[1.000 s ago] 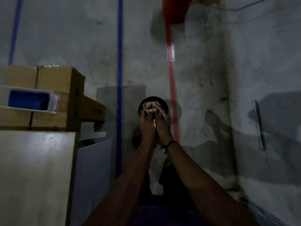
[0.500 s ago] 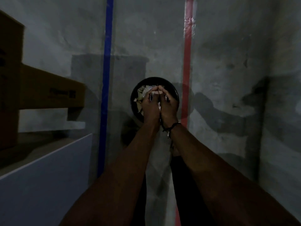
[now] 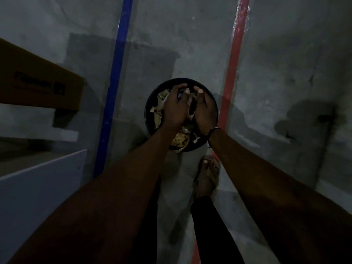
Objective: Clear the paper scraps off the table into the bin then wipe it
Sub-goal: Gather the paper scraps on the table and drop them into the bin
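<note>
Dim concrete floor, blue tape line on one side and red tape line on the other, round black bin sitting between them. Both hands are directly over the bin mouth: left hand and right hand cupped toward each other, fingers curled, thumbs near touching at the top. Pale paper scraps show in the gap between the palms, so they look loosely cradled rather than pinched. Bin already has crumpled paper in it, piled toward the near rim. Table is not clearly in view; a pale panel edge and a cardboard box sit off to the left. Sandalled foot just short of the bin.

Judgement: this is the drop step. To do it well, keep the hands centred and low over the opening, then part the palms from the bottom so scraps fall straight down. Light paper drifts, and the heap near the rim could spill. Shake fingers off inside the rim line, check the floor for strays, then go back for the wipe
</note>
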Demonstrator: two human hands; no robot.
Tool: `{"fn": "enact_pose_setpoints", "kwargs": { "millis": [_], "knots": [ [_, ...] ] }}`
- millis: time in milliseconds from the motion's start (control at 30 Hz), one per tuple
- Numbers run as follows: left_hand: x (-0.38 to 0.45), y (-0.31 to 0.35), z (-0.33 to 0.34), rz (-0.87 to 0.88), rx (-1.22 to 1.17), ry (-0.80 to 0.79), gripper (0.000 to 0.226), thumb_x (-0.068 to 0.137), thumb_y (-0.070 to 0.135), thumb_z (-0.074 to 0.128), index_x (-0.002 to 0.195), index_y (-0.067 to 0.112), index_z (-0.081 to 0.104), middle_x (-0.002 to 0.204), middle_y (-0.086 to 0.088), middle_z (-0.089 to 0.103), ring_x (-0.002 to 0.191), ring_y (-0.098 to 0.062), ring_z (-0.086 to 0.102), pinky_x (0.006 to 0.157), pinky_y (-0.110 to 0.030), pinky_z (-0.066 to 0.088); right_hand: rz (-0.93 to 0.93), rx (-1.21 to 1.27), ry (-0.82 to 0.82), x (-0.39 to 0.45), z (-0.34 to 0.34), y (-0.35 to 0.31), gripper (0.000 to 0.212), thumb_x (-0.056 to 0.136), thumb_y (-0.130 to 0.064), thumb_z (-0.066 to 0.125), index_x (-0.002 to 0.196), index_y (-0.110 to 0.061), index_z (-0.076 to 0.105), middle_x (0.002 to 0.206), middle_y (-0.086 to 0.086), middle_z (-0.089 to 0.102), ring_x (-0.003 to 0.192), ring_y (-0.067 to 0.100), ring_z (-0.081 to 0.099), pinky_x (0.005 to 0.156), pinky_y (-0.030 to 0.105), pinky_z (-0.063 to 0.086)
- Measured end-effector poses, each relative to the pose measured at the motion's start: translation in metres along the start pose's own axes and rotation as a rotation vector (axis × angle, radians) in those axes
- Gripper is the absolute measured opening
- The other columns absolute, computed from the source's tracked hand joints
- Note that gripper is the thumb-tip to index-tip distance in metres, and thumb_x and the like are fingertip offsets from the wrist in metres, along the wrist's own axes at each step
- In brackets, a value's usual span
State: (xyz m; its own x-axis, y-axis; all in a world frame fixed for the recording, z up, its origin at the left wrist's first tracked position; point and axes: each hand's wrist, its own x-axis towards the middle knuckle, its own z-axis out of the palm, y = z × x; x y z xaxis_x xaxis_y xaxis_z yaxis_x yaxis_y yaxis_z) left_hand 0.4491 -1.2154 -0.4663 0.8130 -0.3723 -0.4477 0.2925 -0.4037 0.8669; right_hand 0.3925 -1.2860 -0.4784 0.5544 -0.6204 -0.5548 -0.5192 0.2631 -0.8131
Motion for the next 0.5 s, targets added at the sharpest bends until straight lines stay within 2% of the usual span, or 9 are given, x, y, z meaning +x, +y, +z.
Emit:
{"fn": "enact_pose_setpoints", "kwargs": {
  "millis": [133,233,333,367,500],
  "knots": [
    [0.000,0.002,-0.010,0.027,0.073,-0.016,0.033,0.109,0.013,0.055,0.141,0.005,0.060,0.145,-0.008,0.060,0.132,-0.015,0.054,0.103,-0.007,0.041,0.045,-0.028,-0.059,0.002,-0.017,-0.004,0.044,0.115,-0.036,0.036,0.152,-0.019,0.055,0.154,0.002,0.057,0.141,0.020,0.053,0.123,0.045,0.041],
    [-0.008,0.009,-0.019,0.064,0.140,-0.012,0.038,0.107,0.011,0.054,0.144,0.005,0.058,0.146,-0.009,0.061,0.135,-0.017,0.055,0.107,-0.012,0.040,0.027,-0.034,-0.081,-0.003,-0.025,-0.012,0.042,0.116,-0.032,0.036,0.151,-0.019,0.054,0.155,0.002,0.055,0.141,0.018,0.052,0.124,0.042,0.039],
    [-0.021,0.016,-0.027,0.113,0.167,0.022,0.042,0.103,0.014,0.055,0.143,0.002,0.058,0.144,-0.013,0.062,0.136,-0.025,0.057,0.117,-0.037,0.044,-0.001,-0.058,-0.092,-0.011,-0.029,-0.022,0.040,0.116,-0.027,0.036,0.151,-0.018,0.053,0.156,0.004,0.053,0.142,0.016,0.050,0.124,0.037,0.038],
    [-0.026,0.022,-0.030,0.117,0.170,0.041,0.041,0.103,0.012,0.057,0.142,0.001,0.059,0.143,-0.014,0.063,0.135,-0.027,0.058,0.117,-0.040,0.044,-0.006,-0.064,-0.097,-0.017,-0.030,-0.027,0.040,0.116,-0.027,0.037,0.151,-0.018,0.053,0.156,0.004,0.053,0.142,0.017,0.050,0.125,0.038,0.037],
    [-0.054,0.050,-0.048,0.074,0.163,0.108,0.036,0.102,0.007,0.062,0.137,0.003,0.063,0.135,-0.012,0.068,0.126,-0.023,0.063,0.110,-0.032,0.048,-0.032,-0.076,-0.138,-0.045,-0.033,-0.054,0.046,0.112,-0.037,0.038,0.152,-0.020,0.054,0.156,0.002,0.054,0.144,0.017,0.050,0.124,0.043,0.038]
  ]
}}
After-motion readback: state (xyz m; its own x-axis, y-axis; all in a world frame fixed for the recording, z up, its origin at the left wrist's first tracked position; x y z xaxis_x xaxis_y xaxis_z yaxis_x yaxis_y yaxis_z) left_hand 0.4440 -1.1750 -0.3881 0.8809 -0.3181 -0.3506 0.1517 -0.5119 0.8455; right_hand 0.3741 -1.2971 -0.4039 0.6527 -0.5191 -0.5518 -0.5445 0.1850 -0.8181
